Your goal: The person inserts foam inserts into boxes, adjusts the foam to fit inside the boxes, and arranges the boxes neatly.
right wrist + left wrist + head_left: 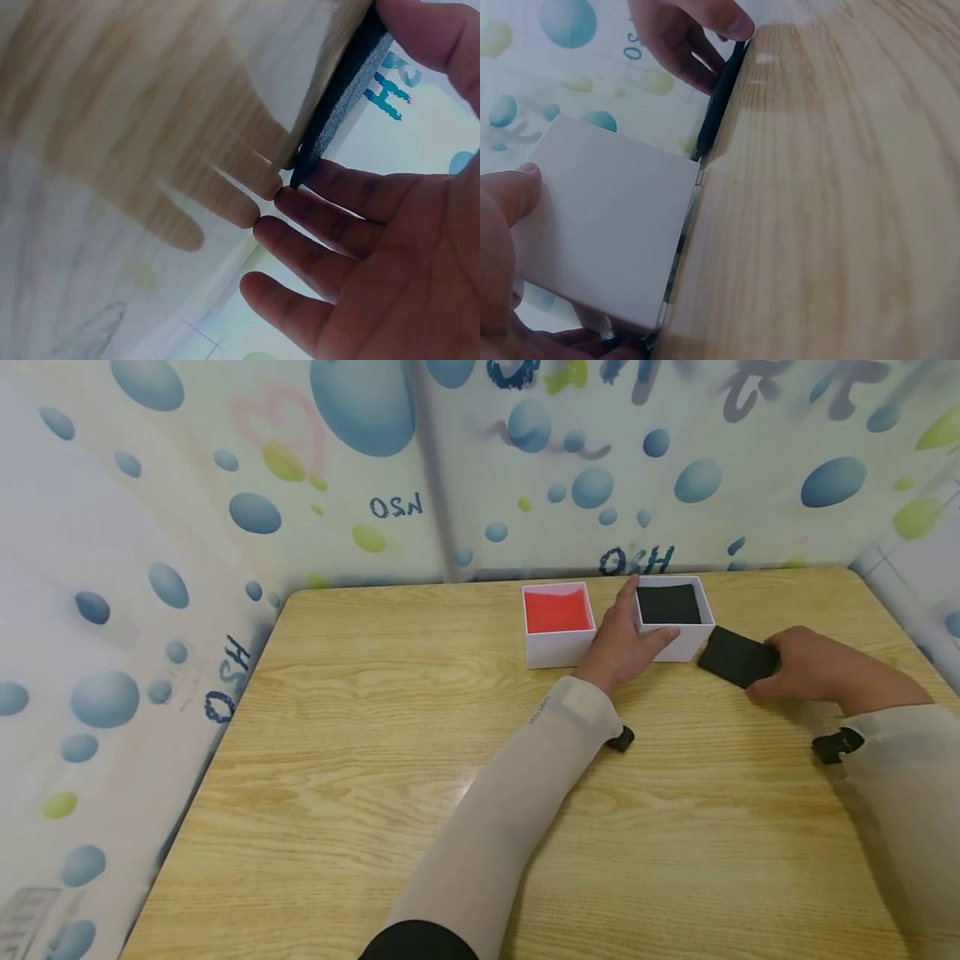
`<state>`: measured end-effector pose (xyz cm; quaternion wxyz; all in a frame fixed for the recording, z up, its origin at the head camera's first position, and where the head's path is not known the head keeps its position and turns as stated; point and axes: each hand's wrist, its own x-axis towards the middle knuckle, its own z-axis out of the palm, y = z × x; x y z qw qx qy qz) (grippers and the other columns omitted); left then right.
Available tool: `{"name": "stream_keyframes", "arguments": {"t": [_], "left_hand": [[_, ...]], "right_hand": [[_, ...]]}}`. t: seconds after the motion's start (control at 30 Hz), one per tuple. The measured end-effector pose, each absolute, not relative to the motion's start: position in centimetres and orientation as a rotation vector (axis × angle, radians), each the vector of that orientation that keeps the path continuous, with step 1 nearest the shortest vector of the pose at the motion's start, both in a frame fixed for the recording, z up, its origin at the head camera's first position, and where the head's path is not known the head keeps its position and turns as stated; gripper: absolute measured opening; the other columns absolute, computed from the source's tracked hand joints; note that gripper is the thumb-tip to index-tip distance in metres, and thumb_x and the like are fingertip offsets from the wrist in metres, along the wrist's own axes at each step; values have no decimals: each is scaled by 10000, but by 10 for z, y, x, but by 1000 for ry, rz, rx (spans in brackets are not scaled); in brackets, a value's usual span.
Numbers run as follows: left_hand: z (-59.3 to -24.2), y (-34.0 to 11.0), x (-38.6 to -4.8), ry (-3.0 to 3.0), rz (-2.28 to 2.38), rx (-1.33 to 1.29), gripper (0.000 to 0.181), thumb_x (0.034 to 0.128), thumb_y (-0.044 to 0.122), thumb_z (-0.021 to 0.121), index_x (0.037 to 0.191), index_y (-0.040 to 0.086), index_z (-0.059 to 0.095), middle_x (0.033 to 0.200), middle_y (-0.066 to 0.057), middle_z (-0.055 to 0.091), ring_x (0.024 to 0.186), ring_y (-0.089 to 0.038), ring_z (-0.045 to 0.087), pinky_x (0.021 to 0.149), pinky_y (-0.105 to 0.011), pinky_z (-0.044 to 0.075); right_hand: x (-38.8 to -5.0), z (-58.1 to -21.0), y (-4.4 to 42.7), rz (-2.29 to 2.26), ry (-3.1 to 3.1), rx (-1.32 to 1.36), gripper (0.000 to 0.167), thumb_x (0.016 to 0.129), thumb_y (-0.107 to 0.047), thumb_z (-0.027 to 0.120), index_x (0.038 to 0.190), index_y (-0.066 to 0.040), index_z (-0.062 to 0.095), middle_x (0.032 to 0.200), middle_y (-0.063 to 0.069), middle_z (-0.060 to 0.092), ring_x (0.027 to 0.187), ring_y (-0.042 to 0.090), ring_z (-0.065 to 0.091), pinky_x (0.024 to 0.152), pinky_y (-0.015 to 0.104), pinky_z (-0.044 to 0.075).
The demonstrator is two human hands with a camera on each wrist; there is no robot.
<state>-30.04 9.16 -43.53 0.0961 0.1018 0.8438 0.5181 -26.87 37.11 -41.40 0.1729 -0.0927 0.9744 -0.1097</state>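
Note:
My left hand [618, 647] grips a white open-topped box [681, 648] at its left side, the thumb on the front wall and the fingers behind. A black sheet [669, 604] fills the box's opening. To the right of that box, my right hand [806, 667] pinches a thin black foam-like pad [735, 657] between thumb and fingers, low over the tabletop. In the right wrist view the pad [341, 101] shows edge-on with a grainy side, its lower edge at the table. The left wrist view shows the box wall [607, 217] upright and the pad's near end close beside it.
A second white box [558, 652] with a red inside stands left of my left hand. Both boxes are near the far edge of the wooden table [337, 760]. A patterned wall covering [480, 485] rises behind the table and along its left side.

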Motion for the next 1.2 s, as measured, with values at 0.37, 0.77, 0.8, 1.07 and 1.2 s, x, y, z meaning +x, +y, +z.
{"name": "stream_keyframes", "arguments": {"t": [0.37,0.77,0.8,1.07,1.2], "left_hand": [[-436,93,-301,2510,1521,296,965,959,437,766,1668,451,111,1668,110,358,1444,-124,437,1201,-377,421],[-436,91,-301,2506,1524,294,955,962,444,759,1666,461,115,1680,124,335,1467,-115,415,1208,-386,413],[-436,91,-301,2503,1528,295,954,962,442,760,1666,459,117,1678,123,336,1466,-116,415,1207,-388,414],[-437,91,-301,2487,1544,320,951,966,432,758,1672,437,121,1664,111,357,1433,-110,433,1198,-361,417],[-436,91,-301,2489,1548,321,949,967,429,758,1673,434,123,1659,102,365,1427,-114,438,1195,-358,420]], "right_hand": [[-268,-414,370,-289,2801,-246,868,795,-251,828,1329,289,407,1193,465,539,999,501,587,855,633,514],[-264,-414,369,-289,2763,-227,1000,835,-294,830,1445,276,280,1299,518,339,1146,619,432,922,718,461],[-264,-413,369,-297,2763,-226,1009,832,-304,841,1443,275,285,1306,516,339,1155,617,426,926,720,460],[-265,-414,375,-430,2751,-235,1080,824,-378,891,1440,280,296,1353,511,364,1212,607,388,962,727,433],[-266,-415,376,-448,2764,-254,1060,845,-408,874,1428,286,323,1343,516,410,1169,584,490,933,693,472]]}}
